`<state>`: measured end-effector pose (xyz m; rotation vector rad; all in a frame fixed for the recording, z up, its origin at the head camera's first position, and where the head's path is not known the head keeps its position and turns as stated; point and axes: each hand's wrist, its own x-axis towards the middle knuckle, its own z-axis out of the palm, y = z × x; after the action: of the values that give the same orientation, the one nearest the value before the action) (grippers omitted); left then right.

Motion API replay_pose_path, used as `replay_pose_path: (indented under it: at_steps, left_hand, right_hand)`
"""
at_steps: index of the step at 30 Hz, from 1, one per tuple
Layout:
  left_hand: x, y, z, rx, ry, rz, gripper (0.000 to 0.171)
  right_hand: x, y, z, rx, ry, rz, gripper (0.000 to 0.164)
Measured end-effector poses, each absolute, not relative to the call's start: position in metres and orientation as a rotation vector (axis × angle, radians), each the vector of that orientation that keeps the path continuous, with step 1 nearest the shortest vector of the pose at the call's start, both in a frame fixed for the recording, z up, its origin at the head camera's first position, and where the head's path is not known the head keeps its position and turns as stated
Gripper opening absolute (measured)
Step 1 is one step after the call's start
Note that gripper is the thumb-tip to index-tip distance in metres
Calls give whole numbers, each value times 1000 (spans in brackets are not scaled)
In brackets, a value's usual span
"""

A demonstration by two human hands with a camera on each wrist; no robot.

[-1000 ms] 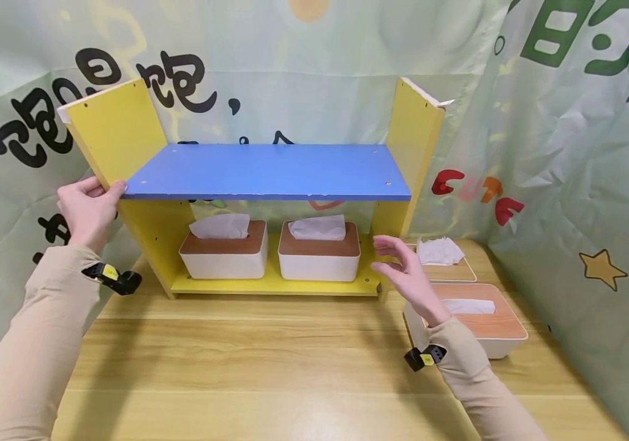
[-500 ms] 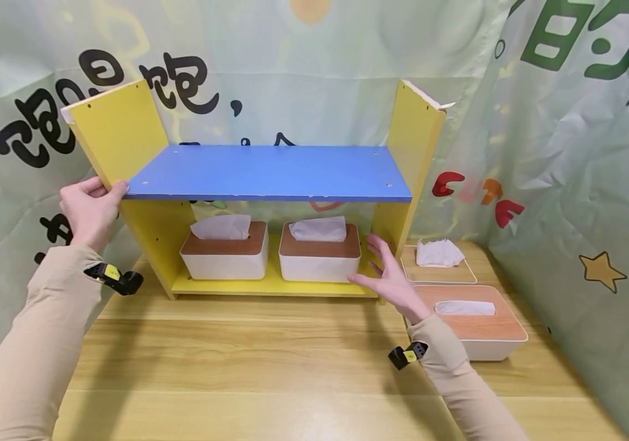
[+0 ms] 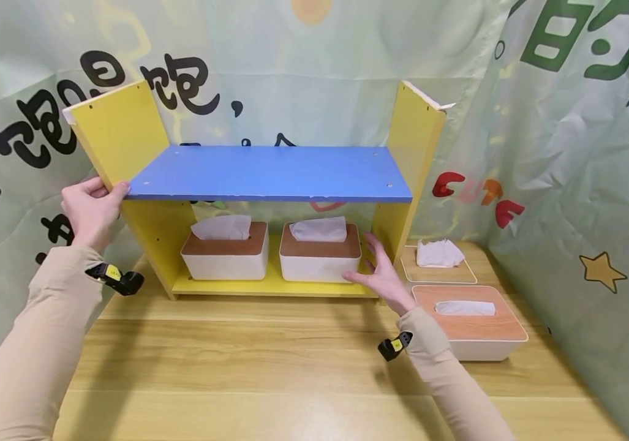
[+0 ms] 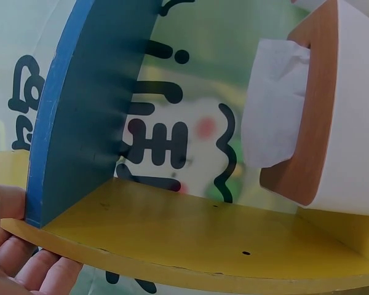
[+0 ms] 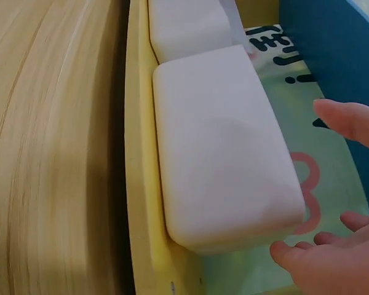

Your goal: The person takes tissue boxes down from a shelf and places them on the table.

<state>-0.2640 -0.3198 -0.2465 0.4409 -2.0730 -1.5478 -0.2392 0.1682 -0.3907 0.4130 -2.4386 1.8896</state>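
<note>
Left hand (image 3: 90, 211) grips the yellow-and-blue shelf (image 3: 275, 173) by its side edge while the right hand (image 3: 383, 277), thumb and fingers spread, hovers just beside a white tissue box (image 3: 316, 267).

Multicoloured "CUTE" (image 3: 492, 192), green "的" (image 3: 601, 46), black Chinese characters (image 3: 198, 109), all on cloth backdrop (image 3: 320, 110)

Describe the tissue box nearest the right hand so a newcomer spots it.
Start at the yellow shelf unit and look below its blue board. The right-hand tissue box there is white with a brown lid. Unlike the matching left-hand tissue box, it has the right hand beside it.
</note>
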Motion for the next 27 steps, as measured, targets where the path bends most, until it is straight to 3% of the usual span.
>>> replay_pose_path:
  at_steps: [27]
  left_hand:
    - [-261, -317, -246, 445, -2087, -1497, 54]
  right_hand:
    - [-269, 164, -416, 341, -2429, 1914, 113]
